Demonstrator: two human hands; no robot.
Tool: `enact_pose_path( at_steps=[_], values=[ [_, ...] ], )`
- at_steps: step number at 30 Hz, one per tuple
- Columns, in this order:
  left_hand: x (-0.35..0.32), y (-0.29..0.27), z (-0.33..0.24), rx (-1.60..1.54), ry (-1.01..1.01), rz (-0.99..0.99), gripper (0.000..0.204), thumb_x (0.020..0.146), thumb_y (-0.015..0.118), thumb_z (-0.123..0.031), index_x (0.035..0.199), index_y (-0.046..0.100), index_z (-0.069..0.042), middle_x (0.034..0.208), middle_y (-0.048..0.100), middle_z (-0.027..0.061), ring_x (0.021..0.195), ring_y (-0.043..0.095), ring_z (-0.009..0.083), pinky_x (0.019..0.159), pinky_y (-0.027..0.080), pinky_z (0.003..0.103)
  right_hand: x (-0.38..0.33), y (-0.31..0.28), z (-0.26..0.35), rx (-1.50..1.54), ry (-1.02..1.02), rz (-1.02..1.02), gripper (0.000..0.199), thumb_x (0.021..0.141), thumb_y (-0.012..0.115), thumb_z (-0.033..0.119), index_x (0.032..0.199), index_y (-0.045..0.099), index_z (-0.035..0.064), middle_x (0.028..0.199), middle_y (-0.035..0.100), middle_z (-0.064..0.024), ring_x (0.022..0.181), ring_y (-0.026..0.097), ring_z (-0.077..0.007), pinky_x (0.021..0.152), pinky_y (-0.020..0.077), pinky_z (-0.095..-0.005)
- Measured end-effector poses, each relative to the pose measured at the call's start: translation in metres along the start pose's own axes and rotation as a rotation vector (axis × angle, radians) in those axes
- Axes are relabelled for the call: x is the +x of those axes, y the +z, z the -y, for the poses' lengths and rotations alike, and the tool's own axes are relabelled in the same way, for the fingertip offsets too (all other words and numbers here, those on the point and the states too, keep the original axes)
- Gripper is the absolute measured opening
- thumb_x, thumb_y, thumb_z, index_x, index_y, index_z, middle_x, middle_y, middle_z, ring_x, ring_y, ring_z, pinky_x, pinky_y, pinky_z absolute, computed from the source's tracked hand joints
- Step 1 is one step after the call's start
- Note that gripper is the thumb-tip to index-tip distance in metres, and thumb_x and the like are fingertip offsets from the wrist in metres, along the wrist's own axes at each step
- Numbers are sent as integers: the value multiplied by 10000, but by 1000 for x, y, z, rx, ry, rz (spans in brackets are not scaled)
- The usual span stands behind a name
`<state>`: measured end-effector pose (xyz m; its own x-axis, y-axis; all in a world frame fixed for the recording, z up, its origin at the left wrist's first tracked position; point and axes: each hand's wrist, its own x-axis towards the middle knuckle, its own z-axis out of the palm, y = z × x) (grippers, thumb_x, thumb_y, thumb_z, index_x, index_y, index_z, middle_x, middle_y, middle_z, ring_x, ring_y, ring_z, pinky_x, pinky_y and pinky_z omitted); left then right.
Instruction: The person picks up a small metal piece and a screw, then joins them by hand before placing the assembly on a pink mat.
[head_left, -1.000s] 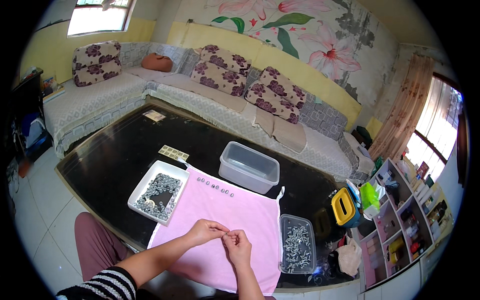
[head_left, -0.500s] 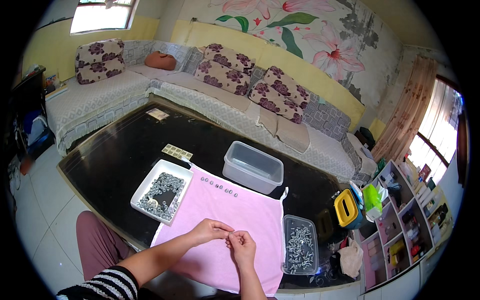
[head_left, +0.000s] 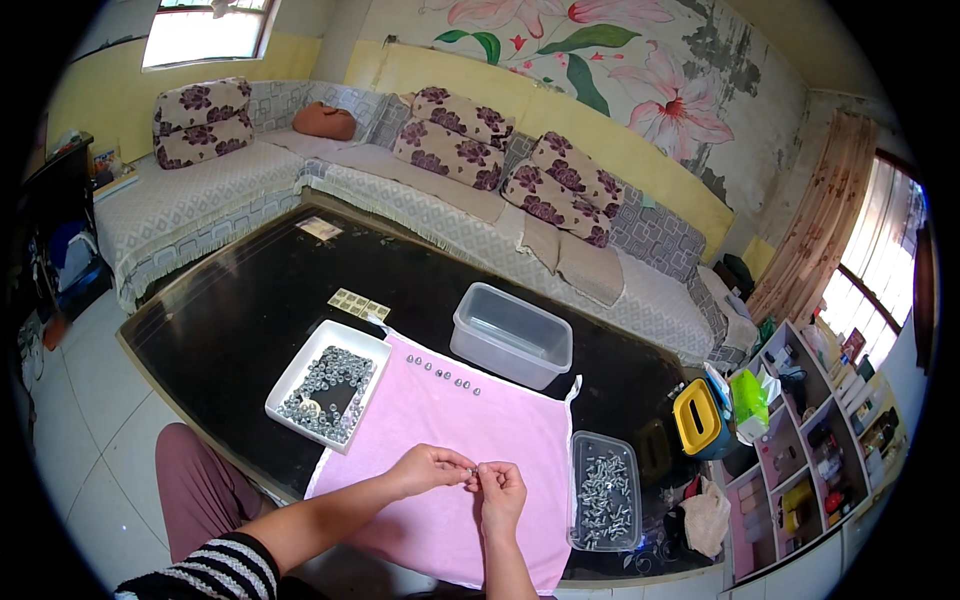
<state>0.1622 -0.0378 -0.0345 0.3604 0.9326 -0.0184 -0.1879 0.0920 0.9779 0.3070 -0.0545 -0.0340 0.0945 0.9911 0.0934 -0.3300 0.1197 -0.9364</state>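
Observation:
Over the pink cloth [head_left: 450, 420], my left hand [head_left: 425, 472] and my right hand [head_left: 503, 492] meet fingertip to fingertip. Both are closed in a pinch around a small metal piece [head_left: 473, 473]; its exact kind is too small to make out, and the fingers partly cover it. Along the cloth's far edge runs a row of several small metal pieces [head_left: 443, 374]. To the left, a white tray [head_left: 283, 388] holds many round, silvery metal pieces. On the right, a clear plastic container [head_left: 638, 490] holds many small metal screws.
A larger translucent plastic box [head_left: 512, 350] stands beyond the cloth on the black table [head_left: 230, 310]. A sheet of small square pieces [head_left: 358, 304] lies behind the tray. Right of these are a yellow-and-blue tissue box [head_left: 697, 418], a beige cloth [head_left: 706, 520] and a shelf unit [head_left: 790, 450].
Both hands have moved slightly right and down, still joined at the fingertips. The metal piece between them shows a little more. The row on the cloth looks the same.

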Motion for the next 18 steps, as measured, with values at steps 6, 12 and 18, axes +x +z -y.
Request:
enact_pose_path(
  at_steps=[6, 12, 18],
  values=[
    [0, 2, 2, 38, -2, -29, 225, 795, 624, -83, 990, 605, 28, 859, 642, 87, 770, 616, 126, 701, 492, 229, 0, 0, -2, -118, -24, 6, 82, 821, 571, 10, 805, 492, -6, 703, 591, -89, 586, 564, -115, 536, 487, -226],
    [-1, 4, 2, 142, 76, -76, 215, 799, 625, -99, 974, 616, 24, 856, 642, 88, 773, 611, 118, 692, 495, 226, 0, -1, 0, -126, 3, 3, 69, 806, 585, -2, 802, 517, -15, 720, 599, -91, 602, 569, -116, 557, 492, -224],
    [4, 0, 12, 148, 82, -92, 214, 799, 619, -90, 982, 616, 23, 853, 643, 92, 773, 614, 120, 698, 497, 226, -2, 1, 1, -105, 20, 9, 63, 791, 591, -21, 841, 562, -45, 742, 606, -99, 639, 580, -130, 603, 502, -236]
  ],
)
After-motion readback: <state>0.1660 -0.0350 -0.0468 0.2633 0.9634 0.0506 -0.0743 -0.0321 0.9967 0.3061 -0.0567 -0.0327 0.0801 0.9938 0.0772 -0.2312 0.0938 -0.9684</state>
